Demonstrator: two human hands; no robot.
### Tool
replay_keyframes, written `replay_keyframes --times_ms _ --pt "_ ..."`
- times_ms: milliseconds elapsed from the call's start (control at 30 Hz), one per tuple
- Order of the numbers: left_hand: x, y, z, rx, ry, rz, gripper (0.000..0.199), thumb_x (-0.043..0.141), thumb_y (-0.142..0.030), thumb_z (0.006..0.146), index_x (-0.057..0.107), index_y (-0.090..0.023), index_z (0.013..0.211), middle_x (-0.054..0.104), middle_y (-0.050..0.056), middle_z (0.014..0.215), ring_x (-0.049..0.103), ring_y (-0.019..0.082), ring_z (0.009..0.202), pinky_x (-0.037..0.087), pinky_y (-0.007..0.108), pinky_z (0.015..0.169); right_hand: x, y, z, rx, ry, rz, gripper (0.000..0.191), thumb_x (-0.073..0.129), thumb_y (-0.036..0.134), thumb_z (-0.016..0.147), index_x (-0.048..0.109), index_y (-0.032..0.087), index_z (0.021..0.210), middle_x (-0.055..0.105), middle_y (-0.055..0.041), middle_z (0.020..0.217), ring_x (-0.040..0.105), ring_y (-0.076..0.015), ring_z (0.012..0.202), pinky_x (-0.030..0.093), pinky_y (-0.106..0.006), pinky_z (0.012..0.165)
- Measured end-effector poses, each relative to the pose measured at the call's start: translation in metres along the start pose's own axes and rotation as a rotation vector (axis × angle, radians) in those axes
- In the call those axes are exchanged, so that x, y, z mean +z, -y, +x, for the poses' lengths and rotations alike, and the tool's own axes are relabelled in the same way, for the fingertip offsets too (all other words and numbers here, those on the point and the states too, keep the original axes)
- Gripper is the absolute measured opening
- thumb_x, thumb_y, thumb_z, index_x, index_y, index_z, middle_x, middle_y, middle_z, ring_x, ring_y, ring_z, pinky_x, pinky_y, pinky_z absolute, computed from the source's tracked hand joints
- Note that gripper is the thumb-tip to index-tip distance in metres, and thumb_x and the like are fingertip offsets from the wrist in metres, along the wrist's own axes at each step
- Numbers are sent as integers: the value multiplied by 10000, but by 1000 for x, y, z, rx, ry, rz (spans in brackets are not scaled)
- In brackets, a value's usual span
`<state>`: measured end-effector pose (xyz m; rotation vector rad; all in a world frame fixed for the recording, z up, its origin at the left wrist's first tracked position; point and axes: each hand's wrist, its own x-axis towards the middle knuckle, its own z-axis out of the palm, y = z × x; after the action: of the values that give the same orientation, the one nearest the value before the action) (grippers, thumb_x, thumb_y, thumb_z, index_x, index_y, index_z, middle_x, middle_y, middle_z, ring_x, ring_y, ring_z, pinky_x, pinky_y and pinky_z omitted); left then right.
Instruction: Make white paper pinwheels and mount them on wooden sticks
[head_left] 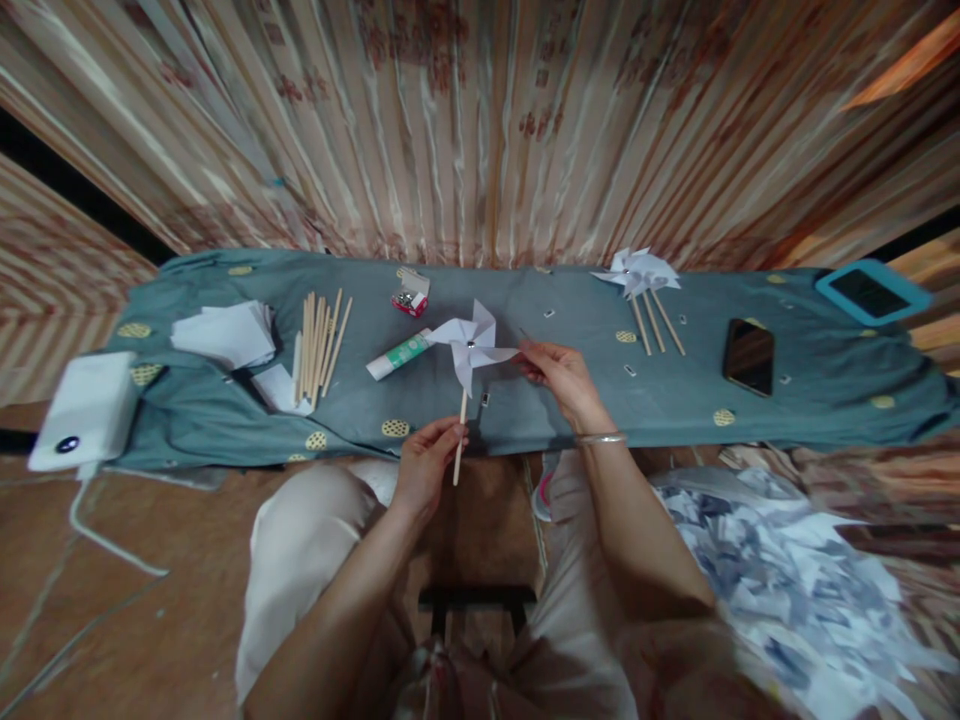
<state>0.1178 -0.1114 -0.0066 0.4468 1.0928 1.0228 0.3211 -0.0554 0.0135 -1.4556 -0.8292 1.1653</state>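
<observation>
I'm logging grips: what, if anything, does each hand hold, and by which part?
The left hand holds the pinwheel by its stick, below the blades. The right hand is at one blade's tip; whether it grips cannot be told.

Patterned, pleated curtains (487, 150) hang behind a cloth-covered table (675, 400) above brown floor (199, 535).

You've 1 pinwheel (471, 345) at ctr., plus bunched pinwheels (641, 275) betw. 2 & 3 o'clock on 3 visible sticks (659, 322), heads overlapping, no. unclear. Around 9: 1 glue stick (397, 356), approx. 8 loose sticks (321, 345), 1 paper stack (225, 333), sheets uncountable. At 10: 1 red box (411, 297). Around 3: 1 phone (750, 356), 1 blue-rimmed device (874, 291). Betw. 8 & 9: 1 white device (86, 410) w/ 1 cable (112, 545).
</observation>
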Motion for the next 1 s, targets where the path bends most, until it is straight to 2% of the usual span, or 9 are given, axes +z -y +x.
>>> replay_keyframes --times_ms 167,400,700,1000 --pt "0 3 -1 3 22 23 415 938 -357 419 764 -153 736 710 1 693 588 87 621 465 227 685 2 -3 7 -27 -12 27 430 847 572 516 646 203 607 629 16 607 534 -107 590 399 -240 567" --pt "1 -1 -1 0 -4 13 428 941 -357 377 768 -157 713 707 -6 667 580 73 591 451 201 638 10 -3 6 27 43 74 424 885 518 427 666 199 600 630 27 582 539 -100 567 402 -232 553" --pt "0 1 2 17 5 -4 405 935 -340 408 757 -155 721 708 -2 681 582 80 611 459 219 670 14 -3 -3 77 121 45 387 881 471 470 674 184 627 638 37 604 557 -77 565 419 -208 557" --pt "0 1 3 16 2 8 415 940 -350 403 752 -159 721 705 -4 683 582 82 624 456 221 682 21 -12 -5 55 187 -38 364 826 504 532 673 189 629 624 30 589 527 -92 553 391 -234 540"
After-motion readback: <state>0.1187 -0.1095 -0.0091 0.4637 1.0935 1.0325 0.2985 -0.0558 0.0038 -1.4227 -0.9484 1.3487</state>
